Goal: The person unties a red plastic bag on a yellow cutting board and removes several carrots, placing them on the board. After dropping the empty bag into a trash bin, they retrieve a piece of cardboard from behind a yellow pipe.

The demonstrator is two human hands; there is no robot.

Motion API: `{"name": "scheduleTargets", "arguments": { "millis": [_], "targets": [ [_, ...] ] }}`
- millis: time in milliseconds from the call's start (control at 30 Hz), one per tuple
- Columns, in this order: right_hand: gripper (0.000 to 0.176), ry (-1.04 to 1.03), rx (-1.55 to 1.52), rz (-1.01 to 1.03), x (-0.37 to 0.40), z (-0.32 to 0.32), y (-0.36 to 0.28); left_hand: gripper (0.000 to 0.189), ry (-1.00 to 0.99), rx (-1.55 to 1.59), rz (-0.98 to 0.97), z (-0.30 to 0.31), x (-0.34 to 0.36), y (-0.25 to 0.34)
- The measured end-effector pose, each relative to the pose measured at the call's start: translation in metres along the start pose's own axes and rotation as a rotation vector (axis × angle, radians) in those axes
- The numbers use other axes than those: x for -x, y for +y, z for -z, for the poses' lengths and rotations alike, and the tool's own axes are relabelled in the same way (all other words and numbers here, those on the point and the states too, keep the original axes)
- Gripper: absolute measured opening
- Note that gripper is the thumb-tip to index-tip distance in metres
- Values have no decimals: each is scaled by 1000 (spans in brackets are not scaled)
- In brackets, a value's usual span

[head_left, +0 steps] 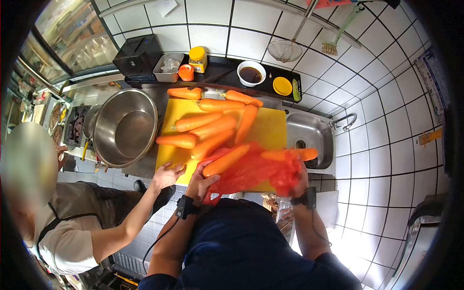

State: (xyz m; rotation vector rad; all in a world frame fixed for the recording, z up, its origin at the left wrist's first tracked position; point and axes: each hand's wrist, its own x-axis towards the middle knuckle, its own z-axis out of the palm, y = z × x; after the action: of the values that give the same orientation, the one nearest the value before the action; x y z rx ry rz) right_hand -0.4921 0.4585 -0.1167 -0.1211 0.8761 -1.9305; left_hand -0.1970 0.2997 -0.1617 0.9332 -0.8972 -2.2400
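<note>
My left hand [199,186] is closed round the lower end of a carrot [226,161], beside a thin red plastic bag [246,174]. My right hand [300,182] grips the bag's bunched right side, and its fingers are partly covered by the red plastic. Another carrot [290,154] lies partly under or in the bag and reaches over the sink's edge. Several more carrots [212,126] are spread over a yellow cutting board [270,123] in front of me.
A co-worker's hand [168,175] is at the board's left edge. Left of the board stands a large metal bowl [126,126]; a sink [321,137] is on the right. Behind, a black shelf [222,77] holds a white bowl [251,73], jars and a yellow lid [282,86].
</note>
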Motion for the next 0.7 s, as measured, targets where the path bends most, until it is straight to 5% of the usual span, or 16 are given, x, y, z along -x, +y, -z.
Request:
{"name": "scheduleTargets", "arguments": {
  "millis": [367, 500, 567, 700],
  "targets": [
    [52, -54, -170, 0, -1, 16, 9, 54, 9, -248, -93, 15, -19, 5],
    [54, -48, -151, 193, -6, -17, 9, 53, 59, -350, -26, 26, -17, 8],
    [53, -48, -206, 170, -2, -37, -5, 56, 26, -245, 24, 40, -21, 5],
    [50, -61, -249, 48, -3, -48, -16, 51, -196, 687, 330, 98, -37, -23]
  ]
}}
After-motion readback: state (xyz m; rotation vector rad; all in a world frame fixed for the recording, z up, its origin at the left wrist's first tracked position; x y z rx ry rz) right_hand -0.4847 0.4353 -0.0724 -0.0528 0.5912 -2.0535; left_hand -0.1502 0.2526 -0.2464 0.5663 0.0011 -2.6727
